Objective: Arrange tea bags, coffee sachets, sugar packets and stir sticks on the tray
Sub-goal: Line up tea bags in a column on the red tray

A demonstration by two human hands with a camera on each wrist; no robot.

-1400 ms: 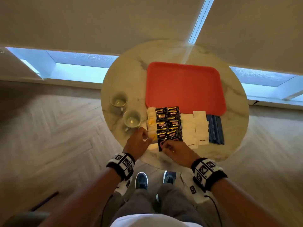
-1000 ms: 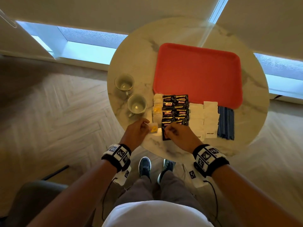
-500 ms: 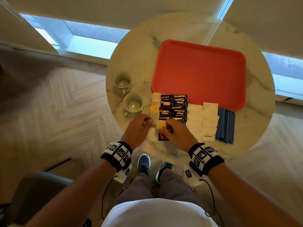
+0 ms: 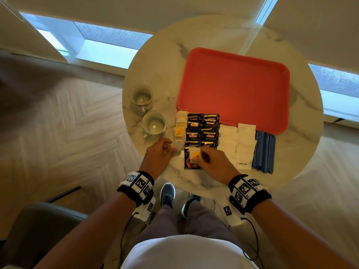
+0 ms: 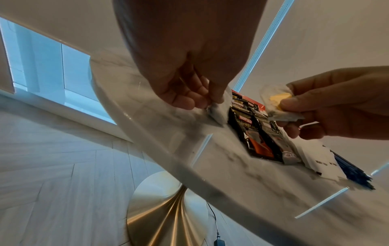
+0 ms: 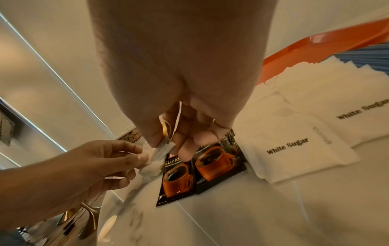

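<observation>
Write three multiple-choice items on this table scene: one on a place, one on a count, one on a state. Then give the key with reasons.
1. Where do the stir sticks lie?
A. On the tray
B. On the table, right of the sugar packets
C. In a cup

2. How many cups stand on the table?
A. One
B. Two
C. Four

3. What is on the red tray?
A. Nothing yet
B. Coffee sachets
C. Tea bags

Key: 1 B, the blue sticks sit beside the white packets, off the tray. 2 B, one cup and another stand left of the sachets. 3 A, its red surface is bare; the right hand holds a tea bag in its grip over the table.
</observation>
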